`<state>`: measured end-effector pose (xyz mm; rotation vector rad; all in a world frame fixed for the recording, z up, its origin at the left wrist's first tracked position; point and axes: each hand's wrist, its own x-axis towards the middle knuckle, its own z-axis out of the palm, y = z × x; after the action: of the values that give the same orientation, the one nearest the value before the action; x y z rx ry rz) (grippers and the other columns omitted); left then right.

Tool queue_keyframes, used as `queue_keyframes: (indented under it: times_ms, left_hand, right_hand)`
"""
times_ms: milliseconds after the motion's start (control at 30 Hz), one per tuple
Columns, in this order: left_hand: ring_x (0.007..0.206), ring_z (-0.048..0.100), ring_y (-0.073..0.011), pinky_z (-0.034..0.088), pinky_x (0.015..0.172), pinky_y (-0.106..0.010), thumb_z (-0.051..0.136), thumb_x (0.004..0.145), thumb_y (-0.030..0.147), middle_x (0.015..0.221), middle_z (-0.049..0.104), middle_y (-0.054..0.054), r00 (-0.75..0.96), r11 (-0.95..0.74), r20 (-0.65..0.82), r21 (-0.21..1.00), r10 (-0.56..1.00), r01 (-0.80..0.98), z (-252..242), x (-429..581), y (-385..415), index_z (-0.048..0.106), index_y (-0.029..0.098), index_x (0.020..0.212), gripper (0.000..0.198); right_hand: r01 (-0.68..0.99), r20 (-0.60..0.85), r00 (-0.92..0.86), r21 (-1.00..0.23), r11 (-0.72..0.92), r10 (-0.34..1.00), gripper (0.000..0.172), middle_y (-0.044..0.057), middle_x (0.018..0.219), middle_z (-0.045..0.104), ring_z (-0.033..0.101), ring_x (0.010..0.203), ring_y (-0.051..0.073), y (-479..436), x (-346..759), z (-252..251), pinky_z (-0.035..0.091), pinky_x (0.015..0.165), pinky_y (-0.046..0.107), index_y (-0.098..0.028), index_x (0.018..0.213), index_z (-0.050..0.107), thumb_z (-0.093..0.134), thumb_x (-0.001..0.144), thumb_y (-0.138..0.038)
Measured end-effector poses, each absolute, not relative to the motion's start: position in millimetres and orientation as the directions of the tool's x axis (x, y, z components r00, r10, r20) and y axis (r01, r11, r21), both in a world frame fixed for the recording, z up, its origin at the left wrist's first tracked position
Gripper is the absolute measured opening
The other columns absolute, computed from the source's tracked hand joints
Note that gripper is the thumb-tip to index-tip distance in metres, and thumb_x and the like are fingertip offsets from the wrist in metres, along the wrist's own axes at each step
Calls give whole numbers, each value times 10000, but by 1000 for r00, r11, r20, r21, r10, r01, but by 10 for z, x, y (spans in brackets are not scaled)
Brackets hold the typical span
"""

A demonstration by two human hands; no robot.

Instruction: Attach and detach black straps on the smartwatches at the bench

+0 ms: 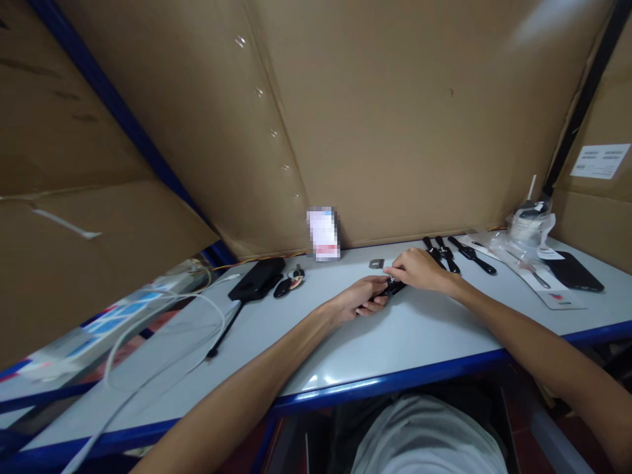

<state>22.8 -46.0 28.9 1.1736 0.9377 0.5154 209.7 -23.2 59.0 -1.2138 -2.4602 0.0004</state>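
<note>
My left hand (366,296) is closed around a black spokeshave (395,287), held just above the table. From above, my right hand (419,268) bends over the same tool, with thumb and fingers pinched at its shiny metal middle; my fingers hide the exact part. A flat metal blade with a cut-out (376,263) lies on the table just beyond my hands. Right of my right hand rest several more black spokeshaves, one of them (471,255) lying apart at an angle.
A phone with a lit screen (324,234) leans against the cardboard wall. On the left lie a black box-shaped device (257,279), keys (291,282) and white cables (222,316). At right are plastic packaging (518,253), a wrapped cup (530,220) and a dark phone (575,270).
</note>
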Motion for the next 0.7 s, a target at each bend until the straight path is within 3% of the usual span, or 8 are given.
queue_keyframes:
  times_ms: [167, 367, 567, 700]
  left_hand:
    - [322, 190, -40, 61, 322, -134, 460, 960, 244, 549, 357, 102, 531, 346, -350, 931, 771, 112, 278, 228, -454, 411, 221, 949, 55]
    - [325, 188, -50, 63, 318, -143, 424, 959, 212, 553, 357, 101, 515, 338, -357, 931, 779, 135, 315, 240, -482, 447, 218, 1067, 111]
    - [323, 184, -42, 61, 320, -134, 435, 973, 235, 555, 357, 99, 509, 345, -362, 929, 781, 132, 297, 230, -469, 438, 220, 1022, 52]
    - [323, 192, -40, 72, 322, -128, 451, 968, 229, 560, 363, 103, 521, 334, -349, 934, 779, 126, 283, 225, -461, 439, 219, 1063, 96]
  right_hand:
    - [687, 319, -615, -233, 688, 721, 480, -15, 547, 471, 292, 554, 103, -247, 2068, 596, 168, 580, 292, -155, 616, 681, 516, 972, -432]
    - [771, 380, -523, -171, 613, 763, 434, 11, 573, 515, 328, 568, 122, -219, 2097, 579, 168, 583, 311, -164, 648, 705, 533, 962, -409]
    - [676, 310, -612, -273, 685, 728, 460, -32, 532, 431, 295, 554, 97, -218, 2097, 587, 168, 584, 293, -151, 613, 688, 538, 960, -414]
    - [726, 354, -576, -193, 661, 736, 446, -19, 545, 443, 263, 563, 106, -237, 2090, 583, 165, 577, 295, -155, 627, 693, 547, 965, -408]
